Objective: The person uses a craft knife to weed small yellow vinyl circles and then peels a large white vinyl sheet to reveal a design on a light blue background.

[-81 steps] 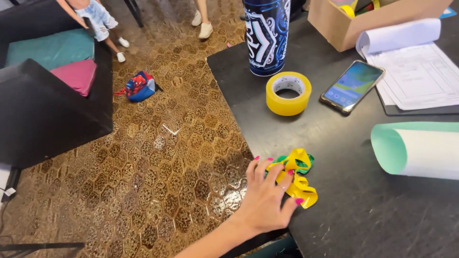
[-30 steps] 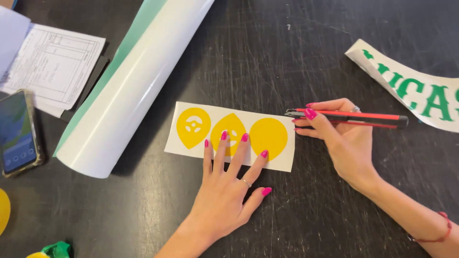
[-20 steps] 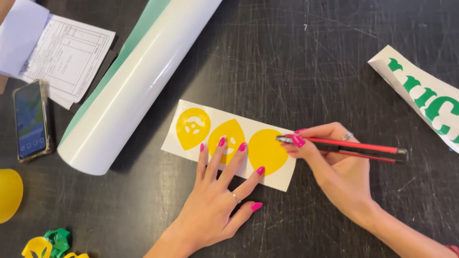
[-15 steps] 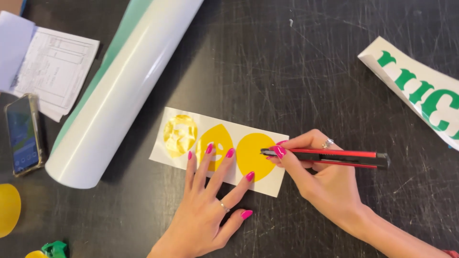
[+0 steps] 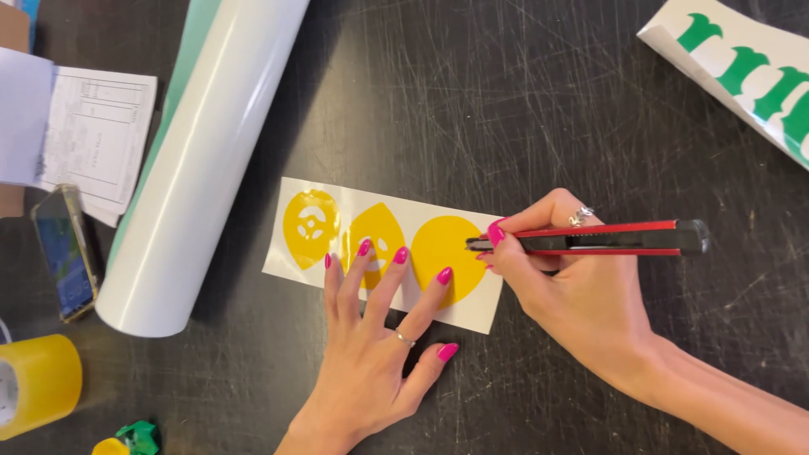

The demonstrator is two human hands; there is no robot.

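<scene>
The black tabletop (image 5: 472, 101) looks matt and heavily scratched. The sticker sheet (image 5: 381, 253) is glossy white backing paper with smooth yellow vinyl shapes. The utility knife (image 5: 607, 238) has a red and black body, probably plastic. The large roll (image 5: 206, 160) shows a smooth, slightly shiny white surface

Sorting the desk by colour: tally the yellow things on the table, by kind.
Yellow stickers on the white backing strip: 3 (one at left, one in the middle under the left hand, one by the cutter in the right hand)
Yellow tape roll: 1
Total: 4
</scene>
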